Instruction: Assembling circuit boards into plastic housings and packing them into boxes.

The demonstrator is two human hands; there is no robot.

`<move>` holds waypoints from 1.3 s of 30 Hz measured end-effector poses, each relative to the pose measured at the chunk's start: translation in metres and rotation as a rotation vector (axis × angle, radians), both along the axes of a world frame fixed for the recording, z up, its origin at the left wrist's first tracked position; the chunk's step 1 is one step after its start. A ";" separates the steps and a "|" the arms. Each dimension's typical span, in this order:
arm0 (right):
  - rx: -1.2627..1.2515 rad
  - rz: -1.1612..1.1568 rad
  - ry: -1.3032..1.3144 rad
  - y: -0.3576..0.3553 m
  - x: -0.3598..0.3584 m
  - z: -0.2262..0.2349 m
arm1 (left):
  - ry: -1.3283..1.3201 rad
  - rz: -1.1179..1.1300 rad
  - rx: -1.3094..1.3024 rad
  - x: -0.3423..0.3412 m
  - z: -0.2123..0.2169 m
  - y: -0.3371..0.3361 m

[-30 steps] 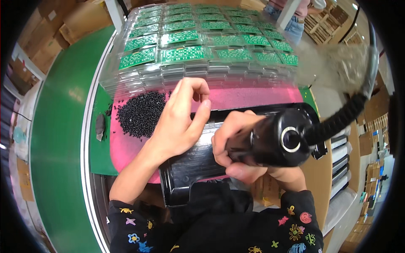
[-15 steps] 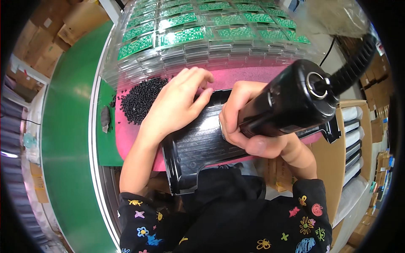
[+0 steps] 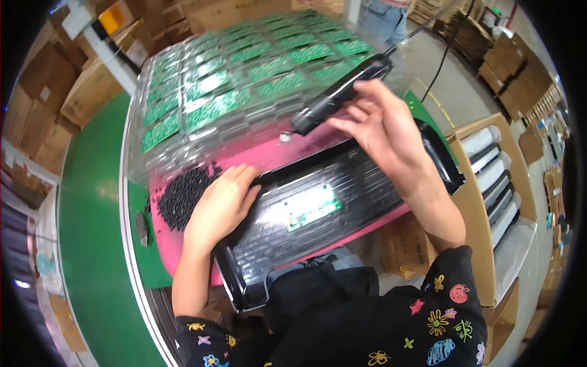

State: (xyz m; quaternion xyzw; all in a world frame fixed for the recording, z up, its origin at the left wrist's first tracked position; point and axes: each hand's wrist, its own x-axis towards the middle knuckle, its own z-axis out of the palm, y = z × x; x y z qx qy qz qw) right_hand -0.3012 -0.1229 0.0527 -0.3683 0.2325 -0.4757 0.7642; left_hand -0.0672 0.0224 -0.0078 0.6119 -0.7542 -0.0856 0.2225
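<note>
A long black plastic housing (image 3: 367, 177) lies across the pink mat, and a small green circuit board (image 3: 313, 208) sits inside it. My left hand (image 3: 221, 205) rests on the housing's left end, fingers stretched out flat beside a heap of small black screws (image 3: 177, 199). Above the housing's far edge, my right hand (image 3: 391, 131) has its fingers around the back part of a black electric screwdriver (image 3: 333, 101). The tool is tilted, its tip pointing down and left, clear of the board. Part of the grip is hidden by the fingers.
Stacked clear trays of green circuit boards (image 3: 244, 79) stand behind the pink mat (image 3: 168, 254). Right of the housing is a cardboard box (image 3: 474, 226) with wrapped parts. A dark grey lump (image 3: 142, 227) lies on the green surface at left. Another person (image 3: 384, 21) stands beyond.
The screwdriver has lifted off the housing and swung away to the far side with my right hand, uncovering the circuit board. My left hand stays at the housing's left end. The view has shifted.
</note>
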 end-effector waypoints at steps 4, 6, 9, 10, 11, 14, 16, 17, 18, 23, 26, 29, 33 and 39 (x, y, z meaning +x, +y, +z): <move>-0.196 -0.077 0.109 0.027 -0.035 0.015 | 0.013 0.005 0.003 -0.002 0.009 -0.001; -0.320 -0.086 0.175 0.032 -0.056 0.028 | -0.080 0.025 0.040 -0.002 0.014 -0.002; -0.633 -0.271 0.198 0.031 -0.081 0.035 | -0.150 0.029 0.015 -0.002 0.027 0.006; -0.654 -0.301 0.206 0.027 -0.093 0.039 | -0.112 0.030 -0.057 -0.005 0.029 0.008; -0.814 -0.394 0.228 0.023 -0.105 0.042 | -0.073 0.061 -0.098 -0.009 0.034 0.012; -1.069 -0.652 0.365 -0.002 -0.154 0.045 | -0.014 0.123 -0.287 -0.021 0.045 0.038; -1.125 -0.900 0.588 -0.029 -0.203 0.046 | 0.092 0.138 -0.430 -0.024 0.046 0.061; -1.085 -0.968 0.587 -0.046 -0.224 0.046 | -0.048 0.203 -0.526 -0.017 0.056 0.099; -1.045 -1.089 0.671 -0.064 -0.249 0.042 | -0.164 0.243 -0.612 -0.007 0.058 0.124; -0.716 -1.400 1.497 -0.114 -0.442 -0.031 | 0.283 0.975 -1.086 0.045 0.012 0.173; -0.316 -1.353 1.929 -0.123 -0.477 -0.083 | 0.456 1.039 -0.900 0.081 0.006 0.241; 0.098 -1.096 2.103 -0.096 -0.494 -0.136 | 0.682 0.950 -0.905 0.076 0.016 0.234; 0.398 -0.911 2.021 -0.088 -0.513 -0.154 | 0.965 0.844 -0.899 0.069 0.030 0.230; 0.522 -1.055 1.938 -0.086 -0.531 -0.162 | 1.214 0.700 -0.696 0.124 0.014 0.282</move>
